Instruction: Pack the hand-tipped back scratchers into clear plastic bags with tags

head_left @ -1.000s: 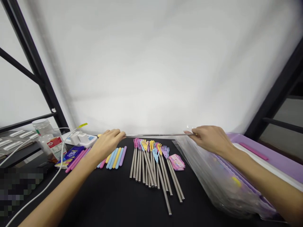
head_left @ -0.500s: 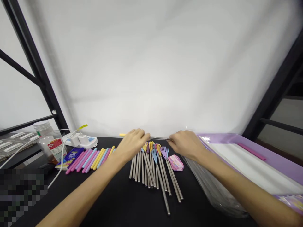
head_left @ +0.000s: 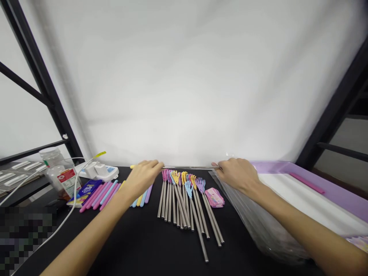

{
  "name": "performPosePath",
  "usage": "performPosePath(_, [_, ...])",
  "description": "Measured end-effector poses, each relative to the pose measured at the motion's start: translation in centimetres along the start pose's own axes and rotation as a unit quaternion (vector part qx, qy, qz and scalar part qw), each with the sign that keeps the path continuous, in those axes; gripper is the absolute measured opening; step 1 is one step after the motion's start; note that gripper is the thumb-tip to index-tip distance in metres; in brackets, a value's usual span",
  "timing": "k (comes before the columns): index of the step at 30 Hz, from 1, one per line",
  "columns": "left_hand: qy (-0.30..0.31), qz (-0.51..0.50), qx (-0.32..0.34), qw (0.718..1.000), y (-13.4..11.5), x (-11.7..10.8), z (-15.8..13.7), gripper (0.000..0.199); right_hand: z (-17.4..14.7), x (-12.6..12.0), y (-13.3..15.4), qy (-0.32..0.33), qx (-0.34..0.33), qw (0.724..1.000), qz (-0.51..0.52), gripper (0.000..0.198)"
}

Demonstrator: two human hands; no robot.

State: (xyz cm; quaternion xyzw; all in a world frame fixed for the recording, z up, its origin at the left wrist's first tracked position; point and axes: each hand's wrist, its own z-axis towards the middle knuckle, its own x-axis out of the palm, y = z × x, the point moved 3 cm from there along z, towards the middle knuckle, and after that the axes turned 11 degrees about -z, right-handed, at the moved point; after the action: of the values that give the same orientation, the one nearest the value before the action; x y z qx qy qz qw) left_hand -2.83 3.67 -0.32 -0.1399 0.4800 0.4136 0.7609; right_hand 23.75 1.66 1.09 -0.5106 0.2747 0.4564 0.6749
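Observation:
A back scratcher's thin metal rod (head_left: 189, 167) runs level between my two hands, close to the wall. My left hand (head_left: 143, 175) is closed around its left part, where a yellow handle tip pokes out. The right end is gripped in my closed right hand (head_left: 238, 174), which hides the head. Below the rod, several back scratchers (head_left: 184, 207) lie in a fan, with small hand-shaped heads in pink, blue, yellow and purple and bare metal rods. Loose coloured handles (head_left: 105, 195) lie in a row at the left, partly covered by my left forearm.
Pink cards (head_left: 214, 197) lie right of the scratchers. Clear plastic sleeves (head_left: 258, 226) stretch under my right forearm, beside a purple-rimmed tray (head_left: 276, 167) with a pink stick. At the left are a power strip (head_left: 106, 173), a cable, plastic jars (head_left: 59, 172) and a purple packet (head_left: 88, 190).
My hands have moved apart, left hand leftward and right hand rightward. More of the metal rod shows between them. Handles at the row's right end have come into sight.

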Motion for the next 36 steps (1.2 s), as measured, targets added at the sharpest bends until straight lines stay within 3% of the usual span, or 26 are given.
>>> performPosePath(4, [-0.013, 0.004, -0.087, 0.996, 4.5, 0.0, -2.0, 0.020, -0.1, 1.8, -3.6, 0.037, 0.034, 0.999, 0.000, 0.050])
performPosePath(7, [0.010, 0.024, -0.166, 0.986, 6.0, 0.5, -3.0, 0.026, -0.4, 2.8, -5.1, 0.076, 0.049, 0.996, 0.012, 0.045])
performPosePath(11, [0.003, 0.080, -0.142, 0.987, 4.4, 1.0, -2.5, 0.054, -0.4, 3.4, -5.3, 0.087, 0.041, 0.995, 0.034, 0.043])
performPosePath(17, [-0.050, 0.054, -0.063, 0.995, 1.3, 1.5, -0.7, 0.040, -0.2, 3.1, -4.7, 0.083, 0.046, 0.995, 0.044, 0.040])
performPosePath(21, [-0.065, 0.054, -0.065, 0.994, 2.2, 1.7, -0.9, 0.041, -0.2, 3.4, -6.7, 0.077, 0.047, 0.996, 0.024, 0.041])
performPosePath(27, [-0.085, 0.052, -0.106, 0.989, 4.2, 1.4, -1.5, 0.028, -0.6, 4.4, -10.0, 0.091, 0.060, 0.994, 0.002, 0.044])
performPosePath(30, [-0.090, 0.030, -0.106, 0.990, 3.0, 1.3, -0.7, 0.028, -0.7, 4.0, -8.3, 0.087, 0.053, 0.995, 0.000, 0.040])
performPosePath(33, [-0.071, -0.002, -0.045, 0.996, 0.0, 1.3, 1.2, 0.031, -0.4, 2.6, -4.4, 0.068, 0.013, 0.997, 0.022, 0.040])
performPosePath(36, [-0.089, -0.035, -0.041, 0.995, -2.6, 0.7, 2.7, 0.035, 0.0, 0.9, -0.8, 0.031, 0.009, 0.998, 0.046, 0.036])
